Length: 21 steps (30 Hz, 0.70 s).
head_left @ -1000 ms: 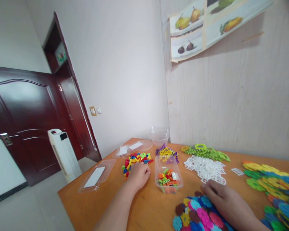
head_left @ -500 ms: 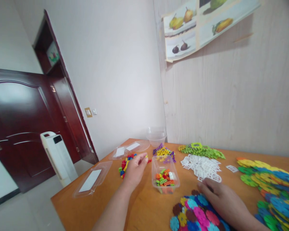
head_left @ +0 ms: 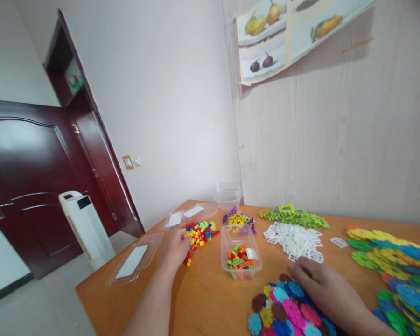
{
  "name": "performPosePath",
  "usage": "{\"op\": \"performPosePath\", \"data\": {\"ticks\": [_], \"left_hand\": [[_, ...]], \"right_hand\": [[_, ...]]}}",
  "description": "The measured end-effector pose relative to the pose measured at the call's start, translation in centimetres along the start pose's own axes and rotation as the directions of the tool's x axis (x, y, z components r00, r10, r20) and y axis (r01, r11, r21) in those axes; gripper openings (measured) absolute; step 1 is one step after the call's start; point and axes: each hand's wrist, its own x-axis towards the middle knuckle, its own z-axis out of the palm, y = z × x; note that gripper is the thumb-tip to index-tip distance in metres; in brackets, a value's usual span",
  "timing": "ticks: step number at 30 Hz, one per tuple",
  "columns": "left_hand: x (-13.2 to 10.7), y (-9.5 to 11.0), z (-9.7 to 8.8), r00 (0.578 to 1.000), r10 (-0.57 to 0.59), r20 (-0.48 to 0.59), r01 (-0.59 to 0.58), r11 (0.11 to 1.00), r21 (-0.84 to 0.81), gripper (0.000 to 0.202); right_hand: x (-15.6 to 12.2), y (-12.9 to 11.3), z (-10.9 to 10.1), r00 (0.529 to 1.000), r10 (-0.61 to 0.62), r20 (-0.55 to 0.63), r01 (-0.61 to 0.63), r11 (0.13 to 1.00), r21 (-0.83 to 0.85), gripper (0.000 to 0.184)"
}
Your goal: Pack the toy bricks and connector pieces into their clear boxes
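Observation:
My left hand (head_left: 175, 247) is at the left edge of a pile of small toy building blocks (head_left: 201, 233) in red, yellow, blue and green. Its fingers are pressed together, and what lies inside them is hidden. To the right of that pile, a clear plastic box (head_left: 227, 266) holds orange, green, red and yellow blocks. My right hand (head_left: 315, 282) lies with curled fingers on the far right side of a heap of colourful notched plastic discs (head_left: 283, 308). Its palm is out of sight, so I cannot make out anything in it.
White plastic pieces (head_left: 296, 240), green pieces (head_left: 294, 217) and purple-yellow pieces (head_left: 238, 219) lie toward the back of the table. Larger discs (head_left: 399, 261) spread at the right. Clear lids (head_left: 136, 261) lie at the left; clear bowls (head_left: 228, 196) stand by the wall.
My left hand has moved left and slightly toward me, from above the block pile to its left edge, uncovering more blocks. My right hand stays on the discs.

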Motion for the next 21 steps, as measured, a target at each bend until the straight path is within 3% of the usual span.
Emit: {"op": "performPosePath", "data": {"ticks": [4, 8, 11, 14, 18, 21], "left_hand": [[-0.5, 0.2, 0.6, 0.998, 0.055, 0.039, -0.058, 0.995, 0.079, 0.021], [-0.6, 0.6, 0.8, 0.993, 0.115, 0.037, -0.117, 0.992, 0.046, 0.008], [-1.0, 1.7, 0.6, 0.993, 0.121, 0.008, -0.119, 0.984, -0.136, 0.016], [-2.0, 3.8, 0.2, 0.995, 0.096, 0.029, -0.076, 0.914, -0.397, 0.027], [-3.6, 6.6, 0.0, 0.979, 0.138, 0.151, -0.023, 0.806, -0.591, 0.038], [-4.2, 7.6, -0.2, 0.949, 0.196, 0.246, 0.029, 0.724, -0.689, 0.045]], "right_hand": [[0.0, -0.1, -0.1, 1.0, 0.003, 0.007, -0.003, 1.0, -0.002, 0.039], [0.1, 0.0, 0.0, 1.0, 0.012, 0.009, -0.012, 1.0, -0.006, 0.036], [0.1, 0.0, 0.0, 1.0, 0.02, 0.014, -0.02, 1.0, -0.018, 0.035], [0.0, -0.2, -0.1, 1.0, 0.025, 0.01, -0.025, 0.999, -0.033, 0.036], [-0.1, -0.4, -0.2, 1.0, 0.029, 0.008, -0.029, 0.999, -0.03, 0.036], [-0.1, -0.3, -0.2, 1.0, 0.031, 0.001, -0.031, 0.999, -0.022, 0.036]]}}
